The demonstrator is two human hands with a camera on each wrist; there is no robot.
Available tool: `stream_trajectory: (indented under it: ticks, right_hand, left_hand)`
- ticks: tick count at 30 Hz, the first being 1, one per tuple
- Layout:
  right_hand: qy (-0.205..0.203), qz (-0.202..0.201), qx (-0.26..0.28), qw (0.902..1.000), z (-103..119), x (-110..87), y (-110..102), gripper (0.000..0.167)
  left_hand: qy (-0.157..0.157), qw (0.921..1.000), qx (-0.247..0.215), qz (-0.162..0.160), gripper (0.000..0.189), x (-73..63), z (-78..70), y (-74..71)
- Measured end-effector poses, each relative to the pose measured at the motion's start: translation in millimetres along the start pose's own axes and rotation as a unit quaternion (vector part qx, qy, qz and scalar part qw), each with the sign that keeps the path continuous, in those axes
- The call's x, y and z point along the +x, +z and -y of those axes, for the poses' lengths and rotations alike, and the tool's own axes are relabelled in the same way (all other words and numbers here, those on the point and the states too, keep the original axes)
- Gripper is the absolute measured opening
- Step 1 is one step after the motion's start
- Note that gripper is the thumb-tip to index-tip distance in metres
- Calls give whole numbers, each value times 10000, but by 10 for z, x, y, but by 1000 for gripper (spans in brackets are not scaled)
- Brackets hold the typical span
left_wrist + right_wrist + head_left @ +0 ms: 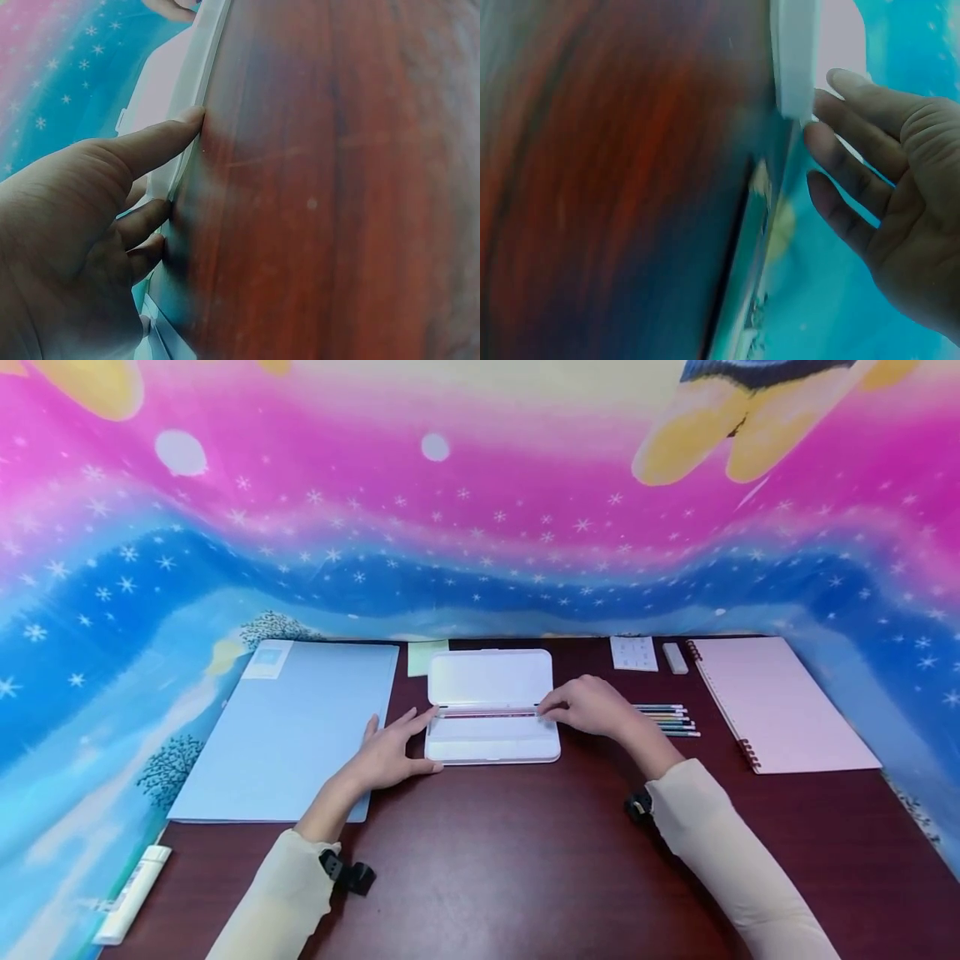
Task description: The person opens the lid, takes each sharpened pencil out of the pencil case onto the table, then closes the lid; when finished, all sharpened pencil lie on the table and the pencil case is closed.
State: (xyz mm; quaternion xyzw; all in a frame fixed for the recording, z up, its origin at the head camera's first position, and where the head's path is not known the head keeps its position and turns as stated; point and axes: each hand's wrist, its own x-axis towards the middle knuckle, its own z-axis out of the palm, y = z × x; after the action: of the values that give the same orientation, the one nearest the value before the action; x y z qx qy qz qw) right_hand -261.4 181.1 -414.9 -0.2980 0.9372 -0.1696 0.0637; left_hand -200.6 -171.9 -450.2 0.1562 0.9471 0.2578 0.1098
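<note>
A white pencil case (495,750) lies with its lid (490,677) raised at the back. One dark reddish pencil (487,716) lies lengthwise inside, near the hinge. My left hand (386,752) spreads along the case's left end, thumb at the front corner and forefinger by the hinge. In the left wrist view its thumb and fingers (144,225) touch the case's edge. My right hand (596,706) reaches over the right end, fingertips down beside the pencil's end. The right wrist view shows that hand's fingers (855,172) loosely bent and apart, with nothing visible between them.
Several pencils (667,720) lie right of the case, partly behind the right wrist. Farther right are a white eraser (675,658), a small printed card (633,653) and a pink spiral notebook (787,706). Leftward lie a blue folder (285,735), green paper (427,657) and a white tube (133,896).
</note>
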Motion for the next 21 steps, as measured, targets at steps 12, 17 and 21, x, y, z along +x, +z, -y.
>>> stream_trajectory:
  ticks: [12,17,21]
  right_hand:
    - [118,-38,-1266,9919,259,156,130,19]
    - [-26,6,-1300,9915,260,173,146,15]
    - [-9,-133,-1142,9934,213,130,92,15]
  left_hand:
    - [-39,10000,43,-48,94,-12,7,-9]
    - [-51,9999,80,-32,94,-8,3,-4]
    - [-63,9999,87,-18,95,4,2,6]
